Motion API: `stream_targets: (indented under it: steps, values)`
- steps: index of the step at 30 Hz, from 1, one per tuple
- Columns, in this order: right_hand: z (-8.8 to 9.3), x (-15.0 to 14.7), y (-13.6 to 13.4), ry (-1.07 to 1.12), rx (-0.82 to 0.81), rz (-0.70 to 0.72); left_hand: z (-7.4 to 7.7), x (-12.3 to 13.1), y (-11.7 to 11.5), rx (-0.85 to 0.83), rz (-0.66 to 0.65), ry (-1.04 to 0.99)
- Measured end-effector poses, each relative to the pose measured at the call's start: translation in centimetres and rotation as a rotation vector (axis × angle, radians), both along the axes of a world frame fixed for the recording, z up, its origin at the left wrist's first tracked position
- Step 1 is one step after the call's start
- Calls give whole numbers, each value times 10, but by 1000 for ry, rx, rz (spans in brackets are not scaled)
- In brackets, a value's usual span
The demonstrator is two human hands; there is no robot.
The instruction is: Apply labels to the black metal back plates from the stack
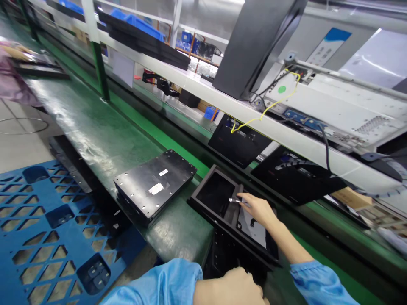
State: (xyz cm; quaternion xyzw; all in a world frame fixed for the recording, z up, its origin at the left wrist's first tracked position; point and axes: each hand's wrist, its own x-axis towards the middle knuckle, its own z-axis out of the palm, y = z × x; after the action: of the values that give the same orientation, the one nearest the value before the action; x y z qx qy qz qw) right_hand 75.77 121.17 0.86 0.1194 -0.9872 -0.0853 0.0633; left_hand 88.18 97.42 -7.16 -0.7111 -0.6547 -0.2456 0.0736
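Observation:
My right hand reaches over a black device with a dark screen that lies on the green belt. Its fingers pinch a thin silvery tool whose tip rests on the device's frame. At the bottom edge my left hand, in a light blue sleeve, is curled against the near side of the same black device; what it grips is hidden. A flat black panel with white labels lies on the belt just left of the device.
The green conveyor belt runs away to the upper left. A blue plastic pallet stands on the floor at left. Behind the belt a white rail carries a tilted monitor, cables and open electronics. Another person's pink sleeve shows far left.

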Motion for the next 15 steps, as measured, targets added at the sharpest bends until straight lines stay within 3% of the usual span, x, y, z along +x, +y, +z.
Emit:
stream_targets:
  steps: [3,6,8,11,13,15]
  values:
    - [27,55,5,13,-133,-228,4,8,-19,22,40,23]
    - [32,139,15,-24,-254,-606,-5,21,-31,86,113,75]
    - [21,205,21,-57,-366,-841,-15,31,-35,135,176,116]
    - [-12,298,21,-2,-649,-1063,-31,44,-40,147,220,175]
    - [-37,341,9,38,-915,-1147,-40,50,-41,144,224,199]
    - [-59,361,-13,15,-1202,-1228,-49,55,-42,165,237,211]
